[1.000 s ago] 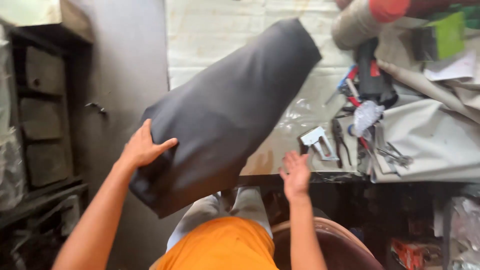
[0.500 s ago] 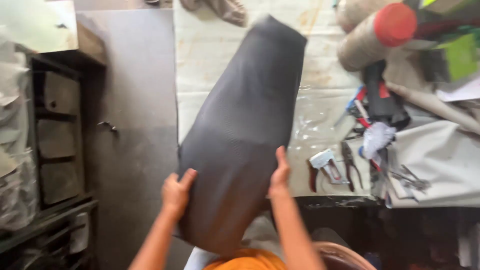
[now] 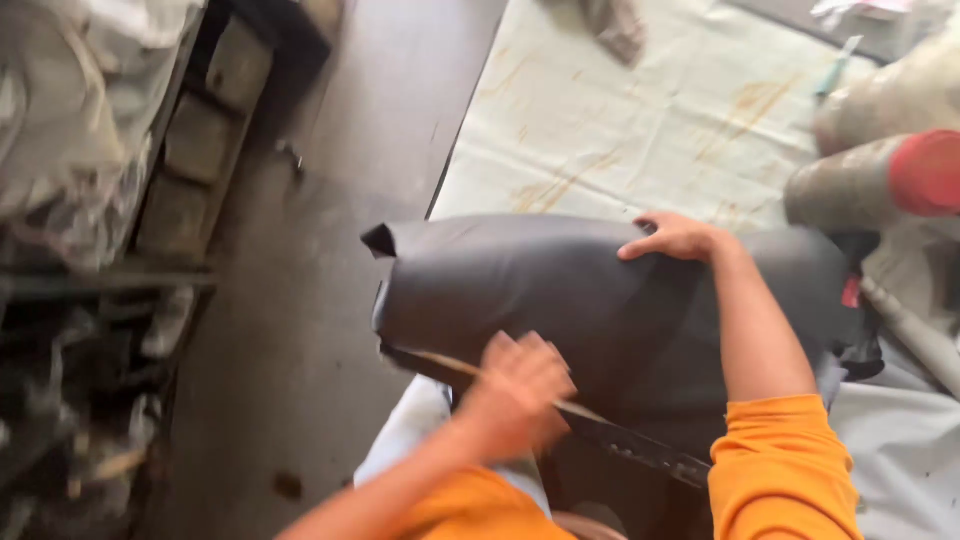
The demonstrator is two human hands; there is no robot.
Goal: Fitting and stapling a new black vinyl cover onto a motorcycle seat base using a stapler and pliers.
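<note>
My view is blurred by motion, and a good deal is cut off. The left hand (image 3: 520,390) is smeared; I can make out curled fingers pressed at the near lower edge of the dark grey seat cover (image 3: 560,300), but whether that grip is truly clenched on the edge or only resting there I cannot tell. The right hand (image 3: 675,238) is clearer: it lies palm down on the top of the cover with fingers spread, a released grip, pressing and not pinching. Both forearms wear orange sleeves (image 3: 770,460), cropped by the bottom of the frame.

The cover sits across my lap at the near edge of the desk (image 3: 620,120), which carries a pale stained sheet. Its long axis runs left to right (roughly level across the frame), with the puckered narrow end (image 3: 382,240) pointing left over the grey floor (image 3: 330,300) and the far end lost behind the right arm. A black strip (image 3: 640,450) along its underside shows only partly.

At right, a roll with a red cap (image 3: 925,172) is cut by the frame. At left, shelving (image 3: 190,150) and wrapped bundles are too blurred to identify.
</note>
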